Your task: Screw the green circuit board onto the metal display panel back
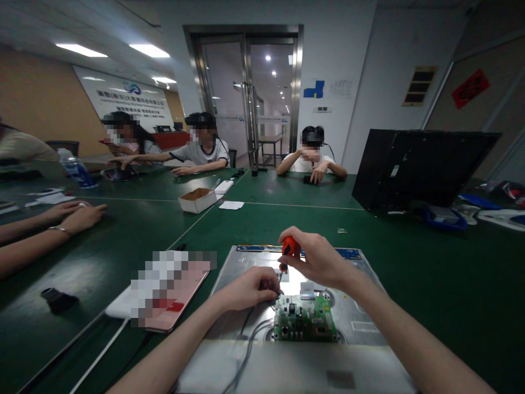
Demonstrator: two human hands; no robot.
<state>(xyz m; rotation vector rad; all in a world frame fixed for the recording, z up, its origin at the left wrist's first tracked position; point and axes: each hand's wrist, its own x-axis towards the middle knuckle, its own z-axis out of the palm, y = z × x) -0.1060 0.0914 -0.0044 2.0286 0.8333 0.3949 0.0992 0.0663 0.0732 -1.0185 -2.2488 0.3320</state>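
Flat silver metal panel [361, 309], bearing green circuit board [305, 314], is laid on green bench [443, 306], red-and-black screwdriver [289, 247] held by right hand [315, 256] near board's far-left corner, left hand [256, 285] curled narrow alongside, grip unclear; screwdriving judged under way, screws done or left indiscernible.

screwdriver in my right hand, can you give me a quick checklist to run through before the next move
1. Red screwdriver held in the right hand: ok, fingers wrapped around the handle.
2. Screwdriver tip seated: cannot tell, too small and close to the left hand.
3. Left fingers well away from the shaft: not ok, they are right beside it.
4. Green circuit board lying on the metal panel: ok.
5. Cables fully plugged in: cannot tell, the ends by the board are unclear.
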